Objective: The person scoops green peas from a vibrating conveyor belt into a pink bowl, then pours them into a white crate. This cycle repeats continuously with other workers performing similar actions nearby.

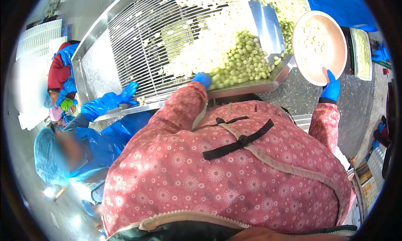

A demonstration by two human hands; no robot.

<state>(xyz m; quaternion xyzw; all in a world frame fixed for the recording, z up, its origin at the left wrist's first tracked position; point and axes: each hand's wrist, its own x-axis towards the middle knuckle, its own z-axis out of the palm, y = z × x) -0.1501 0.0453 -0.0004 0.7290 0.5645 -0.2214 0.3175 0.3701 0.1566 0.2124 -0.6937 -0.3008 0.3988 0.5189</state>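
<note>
My left hand [202, 80], in a blue glove, is at the near rim of a metal sorting table [94, 80], against a heap of pale green oval pieces [248, 58] that look like beans or fruit. Its fingers are mostly hidden, so I cannot tell whether it grips any. My right hand [331, 87], also gloved in blue, holds the rim of a pale pink bowl [336, 52], tilted beside the table's right end. Some green pieces lie in the bowl. A curved metal plate [267, 24] stands among the pieces.
Parallel bars form a grate [135, 52] across the table. At the left, a co-worker in a blue cap [45, 156] has a gloved hand [128, 93] over the near rim. A white crate [361, 54] of green pieces stands at the right, below a blue surface [339, 8].
</note>
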